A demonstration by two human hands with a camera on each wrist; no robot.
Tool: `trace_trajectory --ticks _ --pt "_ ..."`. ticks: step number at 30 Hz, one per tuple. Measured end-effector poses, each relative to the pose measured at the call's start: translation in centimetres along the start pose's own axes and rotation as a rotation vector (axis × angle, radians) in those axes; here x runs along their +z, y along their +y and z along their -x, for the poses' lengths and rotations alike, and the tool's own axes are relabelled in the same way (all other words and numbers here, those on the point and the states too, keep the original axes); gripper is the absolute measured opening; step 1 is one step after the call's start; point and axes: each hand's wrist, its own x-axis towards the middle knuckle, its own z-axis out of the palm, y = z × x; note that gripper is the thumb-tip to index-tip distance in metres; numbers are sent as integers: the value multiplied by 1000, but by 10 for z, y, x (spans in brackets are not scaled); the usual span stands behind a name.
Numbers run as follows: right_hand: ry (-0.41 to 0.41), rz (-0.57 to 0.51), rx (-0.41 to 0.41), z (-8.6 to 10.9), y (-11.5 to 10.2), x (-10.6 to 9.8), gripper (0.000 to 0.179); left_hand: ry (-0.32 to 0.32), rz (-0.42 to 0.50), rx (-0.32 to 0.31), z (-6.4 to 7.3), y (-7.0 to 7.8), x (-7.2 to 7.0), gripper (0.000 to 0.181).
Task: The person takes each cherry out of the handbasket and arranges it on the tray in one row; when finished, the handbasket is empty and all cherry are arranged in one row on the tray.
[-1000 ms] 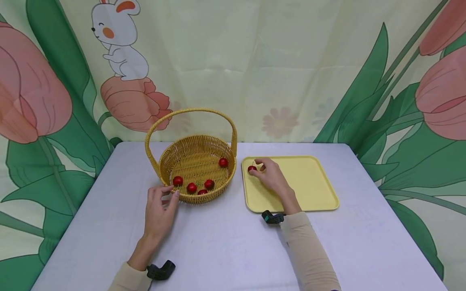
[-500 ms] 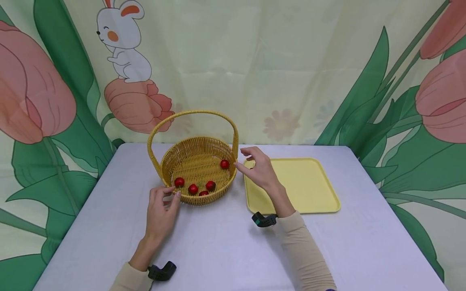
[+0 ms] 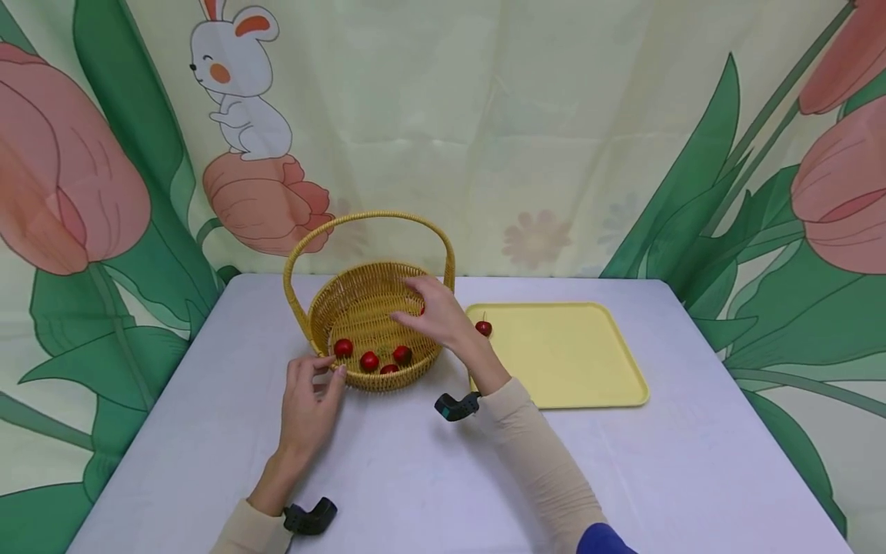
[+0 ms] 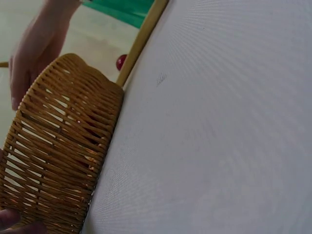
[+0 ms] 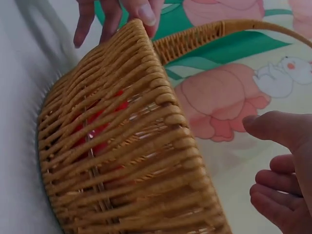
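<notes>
A woven wicker basket (image 3: pixel 320 296) with a tall arched handle stands left of centre in the head view. Several red cherries (image 3: pixel 370 361) lie in it, mostly toward the near side. At its near-left rim, my left hand (image 3: pixel 308 404) pinches the edge between thumb and fingers. My right hand (image 3: pixel 439 315) hovers over the basket's right side, thumb and fingers spread with nothing between them, partly hiding one cherry (image 3: pixel 423 311). Another stemmed cherry (image 3: pixel 483 328) lies at the left end of the yellow tray (image 3: pixel 567 354). Through the weave, red shows in the right wrist view.
The tray sits right of the basket on a white-covered table (image 3: pixel 388 469). Behind the table hangs a printed curtain (image 3: pixel 540 138) with tulips and a rabbit. The basket handle (image 3: pixel 374 214) arches up behind my right hand.
My right hand has let go of the cherry on the tray and moved left over the basket, its fingers spreading. The left hand stays at the rim. The head view has shifted slightly.
</notes>
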Motion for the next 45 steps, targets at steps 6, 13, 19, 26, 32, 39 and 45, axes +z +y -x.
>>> trace_trajectory --ticks 6,13,19,26,32,39,45 --pt "-69 18 142 -15 5 20 75 -9 4 -7 1 0 1 32" --pt "-122 78 289 -23 11 37 86 -2 -7 1 3 0 2 31" --pt "-155 181 380 -27 13 42 89 -3 -3 -4 3 0 1 31" --pt "-168 224 422 -31 12 45 80 0 -3 0 2 1 1 32" --pt "-187 215 414 -32 11 45 60 -3 -5 -4 1 0 1 34" --pt "-193 130 380 -33 12 45 51 -2 -7 1 1 0 1 34" --pt "-199 227 436 -32 11 48 43 2 -24 6 1 -2 2 34"
